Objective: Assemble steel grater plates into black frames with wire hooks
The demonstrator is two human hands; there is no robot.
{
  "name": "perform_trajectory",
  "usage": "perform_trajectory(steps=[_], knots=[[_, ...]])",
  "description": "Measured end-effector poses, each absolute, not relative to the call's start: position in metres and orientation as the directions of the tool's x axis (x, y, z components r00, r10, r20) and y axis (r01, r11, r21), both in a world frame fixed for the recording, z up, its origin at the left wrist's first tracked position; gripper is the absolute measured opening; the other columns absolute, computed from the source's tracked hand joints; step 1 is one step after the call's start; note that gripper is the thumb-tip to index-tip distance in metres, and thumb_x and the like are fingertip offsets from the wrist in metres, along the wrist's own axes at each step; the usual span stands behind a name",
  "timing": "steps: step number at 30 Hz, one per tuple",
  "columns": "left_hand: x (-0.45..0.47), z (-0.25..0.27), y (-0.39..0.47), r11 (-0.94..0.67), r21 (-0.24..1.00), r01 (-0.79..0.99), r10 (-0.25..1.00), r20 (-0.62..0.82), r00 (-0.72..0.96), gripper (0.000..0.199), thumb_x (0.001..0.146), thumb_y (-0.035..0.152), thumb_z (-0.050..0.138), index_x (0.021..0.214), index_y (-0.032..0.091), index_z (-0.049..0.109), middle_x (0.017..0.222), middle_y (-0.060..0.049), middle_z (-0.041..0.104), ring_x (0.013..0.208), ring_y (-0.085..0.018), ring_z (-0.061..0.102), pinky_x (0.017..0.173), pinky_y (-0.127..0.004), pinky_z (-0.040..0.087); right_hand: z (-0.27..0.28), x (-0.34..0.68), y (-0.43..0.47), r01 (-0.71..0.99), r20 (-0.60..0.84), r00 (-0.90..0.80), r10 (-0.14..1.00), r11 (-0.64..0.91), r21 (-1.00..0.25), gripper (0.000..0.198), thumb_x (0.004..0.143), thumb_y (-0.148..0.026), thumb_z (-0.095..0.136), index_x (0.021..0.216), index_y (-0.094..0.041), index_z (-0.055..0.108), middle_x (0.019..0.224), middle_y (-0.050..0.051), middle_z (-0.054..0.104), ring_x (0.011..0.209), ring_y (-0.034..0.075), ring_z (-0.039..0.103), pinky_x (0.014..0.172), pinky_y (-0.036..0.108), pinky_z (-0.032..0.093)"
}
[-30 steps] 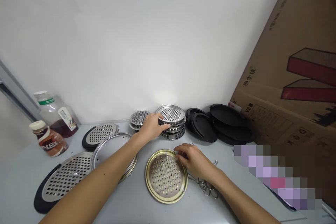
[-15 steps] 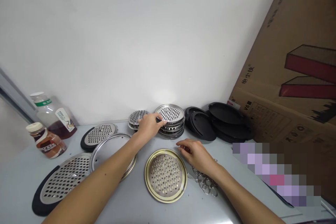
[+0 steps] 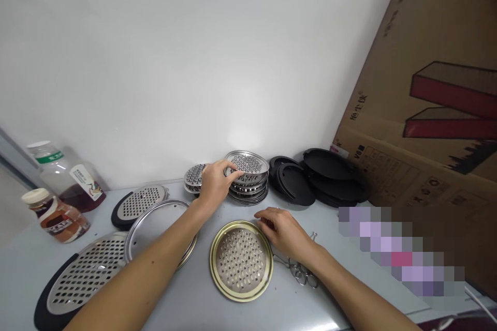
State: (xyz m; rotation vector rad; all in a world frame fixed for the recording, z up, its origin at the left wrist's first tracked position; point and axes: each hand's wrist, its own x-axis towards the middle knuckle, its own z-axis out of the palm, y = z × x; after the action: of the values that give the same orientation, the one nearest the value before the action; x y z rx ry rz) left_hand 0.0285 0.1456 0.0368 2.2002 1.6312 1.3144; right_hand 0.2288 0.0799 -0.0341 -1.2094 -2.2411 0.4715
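Note:
At the far stack of round metal graters (image 3: 248, 197), my left hand (image 3: 216, 180) pinches the left edge of the top grater disc (image 3: 248, 162). That disc is slightly tilted, its left side raised off the discs below. My right hand (image 3: 282, 230) hovers at the upper right edge of a gold-rimmed round grater (image 3: 241, 261) on the table. Its fingers are loosely curved and apart, with nothing visible in them. A pile of wire rings (image 3: 302, 273) lies beneath my right wrist, partly hidden. Smaller oval graters (image 3: 192, 176) stand left of my left hand.
Black plastic discs (image 3: 297, 184) and black trays (image 3: 336, 178) lean at the back right by a large cardboard box (image 3: 419, 150). On the left are a silver round lid (image 3: 155, 225), black-edged graters (image 3: 91, 274), a juice bottle (image 3: 72, 181) and a small brown bottle (image 3: 58, 220).
My left thumb and fingers have closed on the top grater disc and its near left edge has come up. The whole view has shifted slightly; my right hand stays by the gold-rimmed grater.

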Motion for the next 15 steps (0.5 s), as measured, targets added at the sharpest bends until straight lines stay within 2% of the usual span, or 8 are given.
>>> perform_trajectory(steps=[4,6,8,10,12,14,15], knots=[[0.029,0.044,0.139,-0.451,0.609,0.652,0.803,0.595,0.0,0.018,0.081,0.038,0.073,0.088,0.022,0.072,0.101,-0.005,0.074,0.097,-0.022,0.068,0.092,-0.033,0.044,-0.033,0.233,0.083,0.649,0.367,-0.346,0.863,0.503,-0.571,0.024,0.091,-0.019,0.051,0.107,-0.018,0.069,0.088,0.007,0.071,0.078,0.021,0.066,0.072,0.032,0.05],[0.026,0.051,0.126,-0.455,0.645,0.614,0.807,0.59,-0.021,0.021,0.081,0.041,0.072,0.091,0.022,0.071,0.114,-0.006,0.072,0.105,-0.023,0.066,0.096,-0.034,0.045,-0.03,0.238,0.085,0.617,0.446,-0.196,0.873,0.464,-0.636,0.024,0.091,-0.025,0.054,0.11,-0.018,0.067,0.088,0.007,0.069,0.072,0.019,0.064,0.069,0.032,0.05],[0.021,0.059,0.104,-0.445,0.718,0.535,0.841,0.54,-0.026,0.023,0.082,0.043,0.07,0.092,0.023,0.07,0.122,-0.007,0.069,0.112,-0.023,0.064,0.099,-0.035,0.045,-0.025,0.243,0.088,0.506,0.503,-0.027,0.864,0.446,-0.738,0.032,0.089,-0.031,0.061,0.119,-0.019,0.061,0.099,0.008,0.067,0.07,0.017,0.063,0.067,0.032,0.052],[0.012,0.065,0.078,-0.367,0.862,0.35,0.92,0.391,0.001,0.023,0.082,0.043,0.071,0.091,0.022,0.069,0.122,-0.007,0.069,0.118,-0.023,0.061,0.1,-0.035,0.045,-0.019,0.249,0.089,0.31,0.511,0.057,0.858,0.471,-0.826,0.051,0.084,-0.034,0.069,0.13,-0.023,0.051,0.117,0.01,0.062,0.074,0.016,0.064,0.066,0.031,0.054],[0.002,0.065,0.051,-0.223,0.945,0.241,0.975,0.219,0.045,0.023,0.081,0.043,0.071,0.089,0.022,0.067,0.119,-0.006,0.07,0.118,-0.023,0.061,0.1,-0.034,0.046,-0.013,0.253,0.088,0.112,0.503,0.032,0.864,0.497,-0.861,0.065,0.08,-0.033,0.074,0.137,-0.027,0.044,0.131,0.011,0.054,0.083,0.017,0.065,0.067,0.03,0.055],[-0.008,0.059,0.031,-0.091,0.978,0.186,0.991,0.071,0.111,0.025,0.085,0.046,0.067,0.091,0.021,0.064,0.112,-0.005,0.072,0.112,-0.022,0.063,0.099,-0.034,0.047,-0.008,0.255,0.083,-0.004,0.489,-0.045,0.871,0.49,-0.872,0.06,0.078,-0.031,0.076,0.133,-0.027,0.051,0.128,0.01,0.058,0.086,0.018,0.065,0.067,0.03,0.056],[-0.013,0.054,0.024,-0.033,0.988,0.148,0.989,0.011,0.148,0.027,0.087,0.048,0.063,0.093,0.021,0.063,0.109,-0.005,0.072,0.109,-0.021,0.065,0.097,-0.035,0.048,-0.007,0.255,0.081,-0.029,0.476,-0.086,0.875,0.475,-0.879,0.048,0.08,-0.03,0.075,0.124,-0.025,0.058,0.117,0.009,0.065,0.082,0.018,0.066,0.066,0.03,0.055]])
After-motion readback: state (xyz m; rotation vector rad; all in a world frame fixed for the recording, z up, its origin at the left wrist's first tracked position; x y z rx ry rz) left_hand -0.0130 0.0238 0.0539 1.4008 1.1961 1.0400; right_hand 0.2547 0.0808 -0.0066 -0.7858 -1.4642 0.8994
